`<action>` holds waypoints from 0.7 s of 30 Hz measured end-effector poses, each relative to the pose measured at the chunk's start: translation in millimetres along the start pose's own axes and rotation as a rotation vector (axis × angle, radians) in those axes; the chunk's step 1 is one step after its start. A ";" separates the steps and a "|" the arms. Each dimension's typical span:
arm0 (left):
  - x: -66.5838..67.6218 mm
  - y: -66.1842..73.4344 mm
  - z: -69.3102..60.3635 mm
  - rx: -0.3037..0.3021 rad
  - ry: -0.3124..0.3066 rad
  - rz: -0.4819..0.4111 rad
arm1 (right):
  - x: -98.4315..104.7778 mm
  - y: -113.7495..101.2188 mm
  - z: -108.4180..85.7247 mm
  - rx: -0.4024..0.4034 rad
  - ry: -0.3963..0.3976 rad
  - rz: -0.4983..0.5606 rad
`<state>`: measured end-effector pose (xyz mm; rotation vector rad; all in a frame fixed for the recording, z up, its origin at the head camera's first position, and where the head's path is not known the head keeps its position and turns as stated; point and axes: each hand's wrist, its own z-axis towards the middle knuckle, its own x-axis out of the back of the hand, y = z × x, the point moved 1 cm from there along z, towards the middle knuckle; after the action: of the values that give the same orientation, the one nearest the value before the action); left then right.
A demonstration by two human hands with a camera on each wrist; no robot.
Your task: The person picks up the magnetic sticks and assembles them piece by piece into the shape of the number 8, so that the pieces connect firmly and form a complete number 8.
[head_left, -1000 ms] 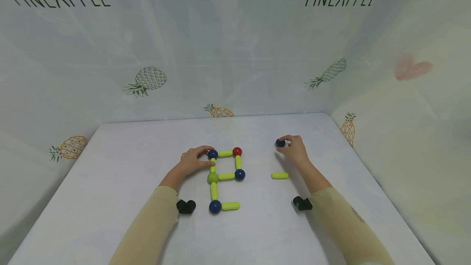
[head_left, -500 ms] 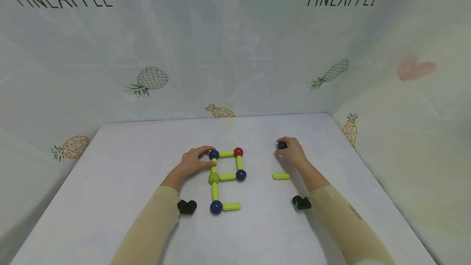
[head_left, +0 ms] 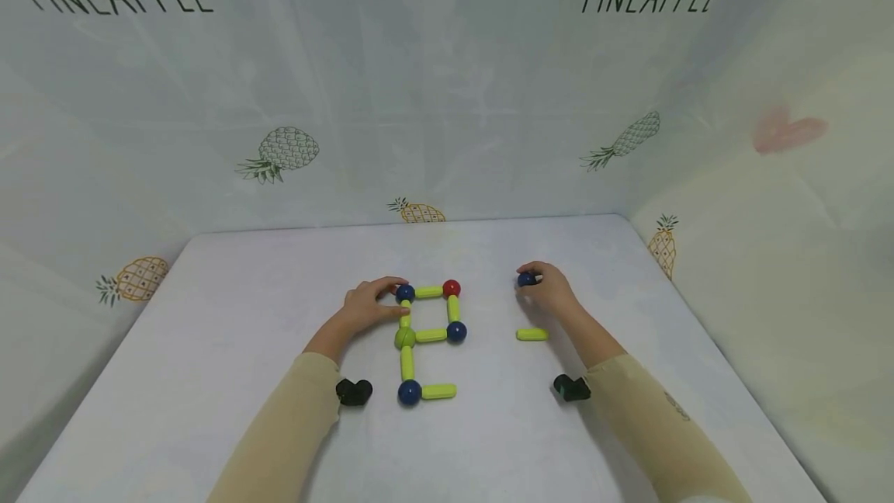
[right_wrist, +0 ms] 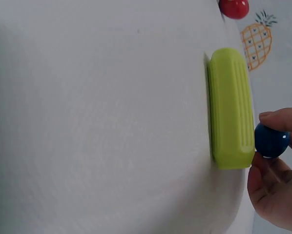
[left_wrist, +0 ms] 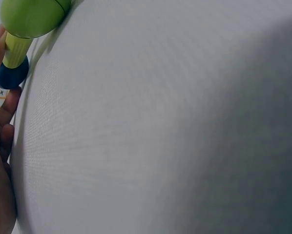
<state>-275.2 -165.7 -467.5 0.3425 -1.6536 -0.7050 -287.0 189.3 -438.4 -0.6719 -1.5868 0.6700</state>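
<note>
In the head view, my left hand holds the blue ball at the upper left corner of a flat figure of balls and yellow-green rods, its thumb beside a rod. That figure also has a red ball, a second blue ball, a green ball and a blue ball at the bottom with a rod at its right. My right hand pinches a loose blue ball between thumb and fingers. Nearer me lies a single yellow-green rod, apart from the figure.
Everything lies on a white-covered table. A dark wrist device shows by the left cuff, another dark device by the right cuff. Behind the table hangs a pale curtain printed with pineapples.
My right hand has shifted slightly left and toward me with the blue ball. The left hand and the figure stay in place.
</note>
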 end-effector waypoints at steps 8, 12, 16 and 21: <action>0.4 1.0 0.0 0.005 -0.002 0.000 | -6.1 -8.0 -6.0 0.014 -0.077 0.020; 1.0 1.2 -0.5 -0.002 0.001 -0.003 | -12.1 -11.4 -11.7 0.014 -0.119 0.004; 1.1 1.1 -0.7 -0.008 0.001 -0.014 | -16.1 -16.5 -18.6 0.027 -0.149 -0.017; 0.4 -0.7 -0.5 -0.016 0.007 -0.036 | -17.9 -21.0 -24.5 0.050 -0.187 -0.052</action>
<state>-274.9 -166.6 -467.6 0.3638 -1.6379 -0.7428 -261.8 163.2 -431.9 -0.5420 -1.7473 0.7491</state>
